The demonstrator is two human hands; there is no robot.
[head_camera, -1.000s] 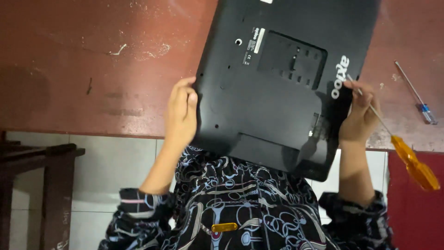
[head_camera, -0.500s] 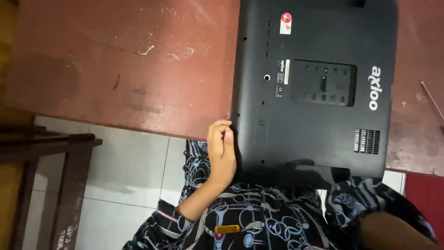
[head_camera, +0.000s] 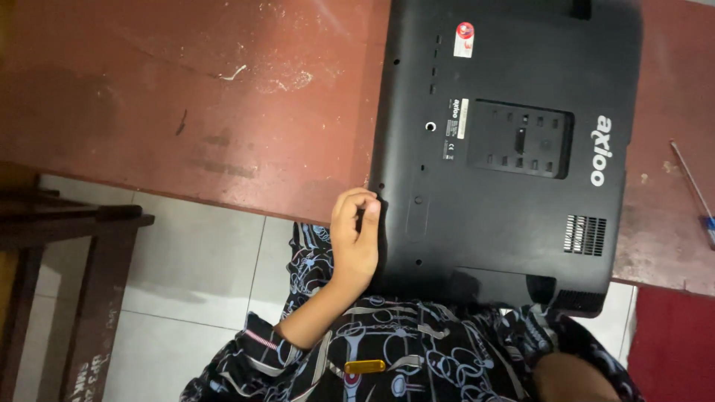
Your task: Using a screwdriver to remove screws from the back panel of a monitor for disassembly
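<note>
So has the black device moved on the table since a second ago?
Yes. The black device was tilted; now it lies square on the red-brown table, near edge overhanging, left hand at its side.

The right hand [head_camera: 573, 376] shows only as a blurred patch of forearm at the bottom edge; its fingers lie out of frame, so its grip cannot be told. The left hand [head_camera: 356, 238] curls against the black device [head_camera: 506, 149], and its fingertips tuck out of sight at the casing's edge. The device's top is cut off by the upper edge, and its front faces down on the worktop [head_camera: 186, 97], hidden. A slim tool [head_camera: 696, 195] runs off the right edge. The small labels are too fine to tell.
</note>
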